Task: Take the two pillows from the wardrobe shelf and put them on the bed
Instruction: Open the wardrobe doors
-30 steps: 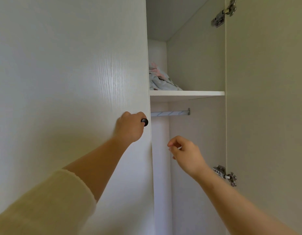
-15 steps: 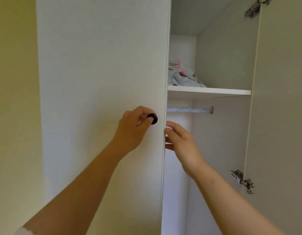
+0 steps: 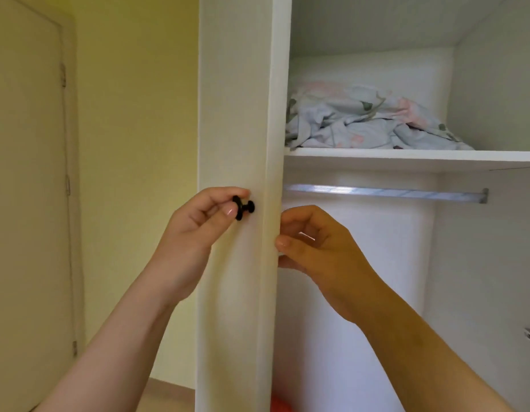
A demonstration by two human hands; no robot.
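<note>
Pale-blue floral pillows [image 3: 368,123] lie on the shelf [image 3: 406,159], well above the fingers [image 3: 299,218].

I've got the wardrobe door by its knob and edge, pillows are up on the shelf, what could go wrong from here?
Your right hand curls round the edge of the wardrobe door; if the door swings back, those fingers might get pinched.
The pillows lie crumpled together on the high shelf; pulling one could drag the other down.
Your left hand only pinches the small black knob, so it may slip off.
</note>
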